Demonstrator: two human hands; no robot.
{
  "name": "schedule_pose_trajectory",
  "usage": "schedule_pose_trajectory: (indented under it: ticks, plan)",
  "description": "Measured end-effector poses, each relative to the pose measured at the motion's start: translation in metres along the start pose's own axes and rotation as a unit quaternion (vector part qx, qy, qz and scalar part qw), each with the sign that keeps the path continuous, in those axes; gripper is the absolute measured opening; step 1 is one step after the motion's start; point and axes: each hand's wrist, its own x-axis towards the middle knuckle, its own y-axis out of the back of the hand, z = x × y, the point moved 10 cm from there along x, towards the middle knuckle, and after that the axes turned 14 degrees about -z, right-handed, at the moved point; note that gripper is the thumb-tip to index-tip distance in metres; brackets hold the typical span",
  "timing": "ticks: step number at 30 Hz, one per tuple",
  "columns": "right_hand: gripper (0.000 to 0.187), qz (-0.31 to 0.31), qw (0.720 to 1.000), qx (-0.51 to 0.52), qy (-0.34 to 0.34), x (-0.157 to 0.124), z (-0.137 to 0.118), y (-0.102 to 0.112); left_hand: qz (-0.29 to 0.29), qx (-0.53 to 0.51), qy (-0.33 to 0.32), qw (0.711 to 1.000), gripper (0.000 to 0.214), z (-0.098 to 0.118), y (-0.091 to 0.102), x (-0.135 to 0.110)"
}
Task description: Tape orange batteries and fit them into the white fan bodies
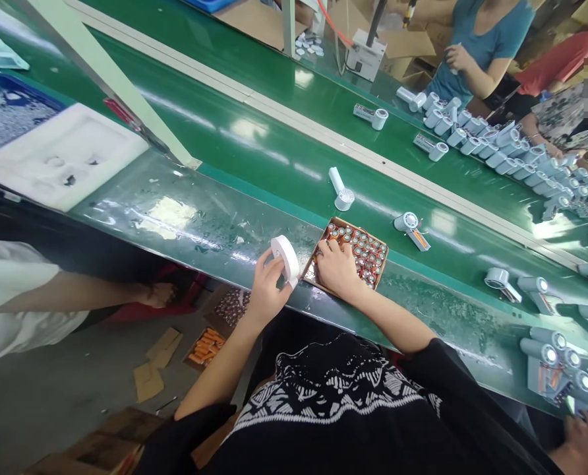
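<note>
Your left hand (267, 285) clamps the tape roll (285, 257) by its rim; looks light, stiff. Right hand (337, 267) curls onto cells (366, 254), probably slick; can't tell if it grips 1.

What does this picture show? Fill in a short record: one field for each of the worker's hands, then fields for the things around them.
left hand: grips a white tape roll, held on edge at the bench edge
right hand: fingers down among batteries in a cardboard box; grasp unclear
box: lies on the bench, beside the green belt
belt: carries a small fan, more farther along
foam tray: white, far left
other person: stands across the belt
</note>
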Motion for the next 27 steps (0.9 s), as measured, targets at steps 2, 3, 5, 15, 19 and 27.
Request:
schedule_pose_trajectory:
  ticks: [2,3,5,15,19,27]
  plan:
    - [0.034,-0.014,1.000,-0.007,0.013,0.011,-0.002,0.000,0.002,-0.001,-0.003,1.000,0.018,0.001,-0.001,-0.001]
    - [0.033,-0.015,1.000,-0.009,0.020,0.015,-0.002,0.001,0.004,-0.001,-0.004,1.000,0.018,0.001,-0.001,-0.002]
    - [0.029,-0.008,0.999,-0.006,0.043,0.016,0.003,0.006,0.009,0.005,-0.006,1.000,0.019,0.002,0.001,-0.003]
    - [0.028,0.309,0.742,0.592,0.068,-0.076,0.085,0.029,0.017,0.159,-0.081,0.984,0.037,0.042,0.017,-0.008]
    - [0.029,0.358,0.625,0.683,0.118,-0.081,0.061,0.010,-0.002,0.178,-0.084,0.980,0.040,0.054,0.010,-0.004]
    - [0.042,0.235,0.612,0.746,0.120,-0.065,0.050,-0.012,-0.007,0.247,-0.089,0.965,0.041,0.062,0.016,0.003]
